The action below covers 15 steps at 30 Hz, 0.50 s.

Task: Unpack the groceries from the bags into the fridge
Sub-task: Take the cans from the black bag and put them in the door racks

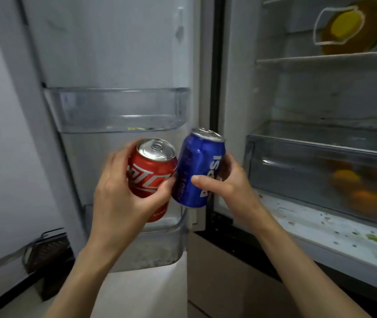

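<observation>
Red can and blue can are gripped in left hand and right hand, 2 cans not yet shelved in the door bin.

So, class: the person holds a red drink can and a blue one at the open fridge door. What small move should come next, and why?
Probably lower the red aluminium cola can in the left hand into the clear plastic lower door bin. The can hangs just above that bin, which looks free, while the right hand holds the blue aluminium Pepsi can alongside.
</observation>
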Motion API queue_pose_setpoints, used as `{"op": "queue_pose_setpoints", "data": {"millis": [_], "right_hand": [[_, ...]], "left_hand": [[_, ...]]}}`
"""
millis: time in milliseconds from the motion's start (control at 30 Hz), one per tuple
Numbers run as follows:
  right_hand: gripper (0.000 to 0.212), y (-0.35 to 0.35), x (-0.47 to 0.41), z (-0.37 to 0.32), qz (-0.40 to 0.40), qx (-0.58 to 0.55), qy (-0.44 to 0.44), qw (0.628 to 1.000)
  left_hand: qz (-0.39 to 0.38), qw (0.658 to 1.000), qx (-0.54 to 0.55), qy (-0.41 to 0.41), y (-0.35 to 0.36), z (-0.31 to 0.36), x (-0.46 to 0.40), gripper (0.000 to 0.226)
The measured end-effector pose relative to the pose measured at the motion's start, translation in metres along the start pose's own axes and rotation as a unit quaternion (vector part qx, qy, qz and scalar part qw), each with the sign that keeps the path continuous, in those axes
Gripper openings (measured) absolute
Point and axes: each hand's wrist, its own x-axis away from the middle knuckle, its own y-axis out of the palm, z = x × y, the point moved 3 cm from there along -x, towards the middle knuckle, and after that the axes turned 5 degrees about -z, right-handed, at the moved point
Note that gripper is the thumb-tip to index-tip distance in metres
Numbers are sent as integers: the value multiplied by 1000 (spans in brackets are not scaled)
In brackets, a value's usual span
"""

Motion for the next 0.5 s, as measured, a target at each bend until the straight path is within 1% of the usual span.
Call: {"op": "queue_pose_setpoints", "data": {"millis": [200,333,500], "right_hand": [[80,17,8,-4,24,90,-33,995],[73,36,17,-7,-17,164,-33,986],[68,57,14,5,-46,219,5,975]], "left_hand": [[-4,996,-26,-90,-18,-26,4,69],[-30,989,-50,-136,-19,-36,2,57],[-83,974,-75,-195,-22,-55,1,68]]}}
